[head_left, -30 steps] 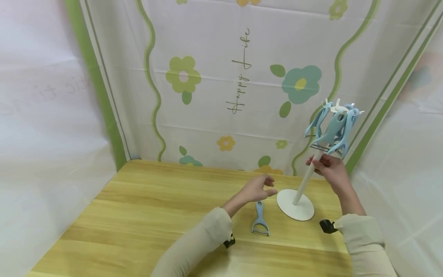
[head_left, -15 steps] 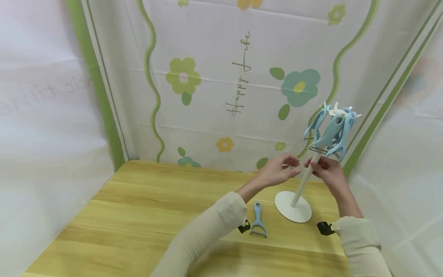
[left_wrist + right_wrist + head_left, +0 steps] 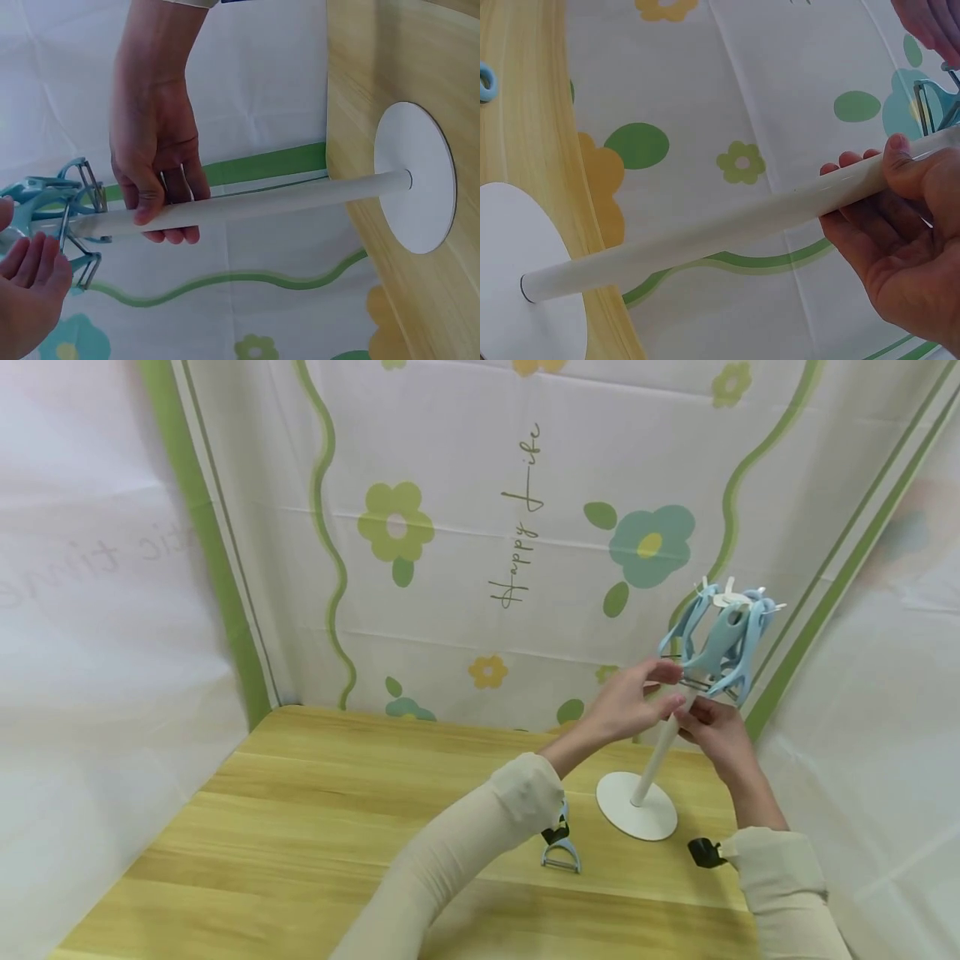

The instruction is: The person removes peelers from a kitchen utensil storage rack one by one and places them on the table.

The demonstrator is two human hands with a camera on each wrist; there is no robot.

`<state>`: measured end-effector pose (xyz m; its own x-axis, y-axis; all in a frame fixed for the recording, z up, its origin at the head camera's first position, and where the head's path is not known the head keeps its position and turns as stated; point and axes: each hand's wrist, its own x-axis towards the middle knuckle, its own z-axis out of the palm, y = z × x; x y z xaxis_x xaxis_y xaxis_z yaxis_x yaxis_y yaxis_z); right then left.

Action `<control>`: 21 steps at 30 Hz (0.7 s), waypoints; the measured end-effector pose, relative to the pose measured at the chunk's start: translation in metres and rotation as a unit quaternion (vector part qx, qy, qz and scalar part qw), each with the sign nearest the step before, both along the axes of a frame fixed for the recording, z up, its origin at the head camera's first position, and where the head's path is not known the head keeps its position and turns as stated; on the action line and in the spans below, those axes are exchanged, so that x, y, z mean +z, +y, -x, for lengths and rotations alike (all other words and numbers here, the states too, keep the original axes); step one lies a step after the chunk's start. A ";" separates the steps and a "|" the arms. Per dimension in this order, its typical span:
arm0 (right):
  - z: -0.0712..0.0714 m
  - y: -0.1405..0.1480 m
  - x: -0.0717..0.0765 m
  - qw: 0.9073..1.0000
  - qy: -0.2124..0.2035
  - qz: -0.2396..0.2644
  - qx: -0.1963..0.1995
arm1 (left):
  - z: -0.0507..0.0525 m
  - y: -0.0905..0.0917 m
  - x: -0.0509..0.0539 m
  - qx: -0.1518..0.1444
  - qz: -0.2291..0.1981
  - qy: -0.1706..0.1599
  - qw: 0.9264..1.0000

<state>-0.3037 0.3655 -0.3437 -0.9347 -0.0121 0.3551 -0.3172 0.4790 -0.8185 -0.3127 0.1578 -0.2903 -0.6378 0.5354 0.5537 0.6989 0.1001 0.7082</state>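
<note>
A white stand [image 3: 654, 770], a round base with a pole, stands on the table at the right. Several blue peelers [image 3: 723, 639] hang from the hooks at its top. My right hand [image 3: 720, 735] holds the pole just below them, thumb on one side and fingers on the other, as the right wrist view also shows. Beside the hanging peelers is my left hand [image 3: 633, 700], thumb and fingers apart; whether it touches one I cannot tell. Another blue peeler [image 3: 561, 858] lies on the table, partly hidden by the black camera on my left wrist.
The wooden table [image 3: 300, 810] reaches back to a hanging curtain [image 3: 450, 610] printed with flowers. White cloth [image 3: 885, 735] hangs close by on the right, and more hangs on the left.
My left hand has moved up and to the right, from above the lying peeler to beside the hanging peelers. The right hand keeps its hold on the pole.
</note>
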 end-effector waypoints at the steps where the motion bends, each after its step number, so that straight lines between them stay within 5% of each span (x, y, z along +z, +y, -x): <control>1: 0.000 0.000 0.000 1.000 0.000 0.001 -0.001 | 0.000 0.001 0.002 -0.001 -0.002 0.003 1.000; 12: -0.001 0.000 0.001 1.000 0.000 0.001 0.009 | -0.002 0.011 0.023 0.028 -0.034 0.051 0.998; 21: 0.001 0.002 -0.001 0.999 0.009 0.019 0.031 | 0.003 0.013 0.032 0.055 0.043 0.058 0.996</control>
